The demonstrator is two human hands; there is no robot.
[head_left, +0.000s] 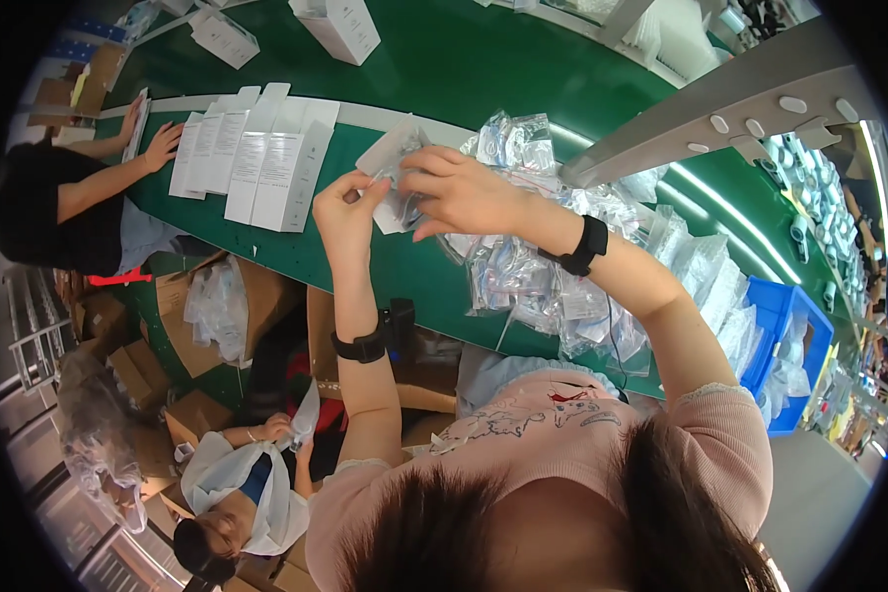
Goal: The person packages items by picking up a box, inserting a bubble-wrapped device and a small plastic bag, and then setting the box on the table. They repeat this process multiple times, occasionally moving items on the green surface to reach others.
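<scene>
My left hand (348,209) pinches the left edge of a small white box (373,155) above the green table. My right hand (469,192) curls over a crinkled clear plastic bag (395,202) that lies against the box; its contents are too blurred to tell. How far the bag sits inside the box is hidden by my fingers. Just right of my hands spreads a heap of clear plastic bags (523,271) with small parts in them. To the left, several white printed boxes (276,173) stand in a row.
A blue bin (775,345) with bags sits at the right edge. A grey metal post (681,113) slants over the table. At the far left a co-worker's hands (158,148) handle a box; another person (247,483) sits below, among cartons (197,419). More boxes (335,30) lie farther off.
</scene>
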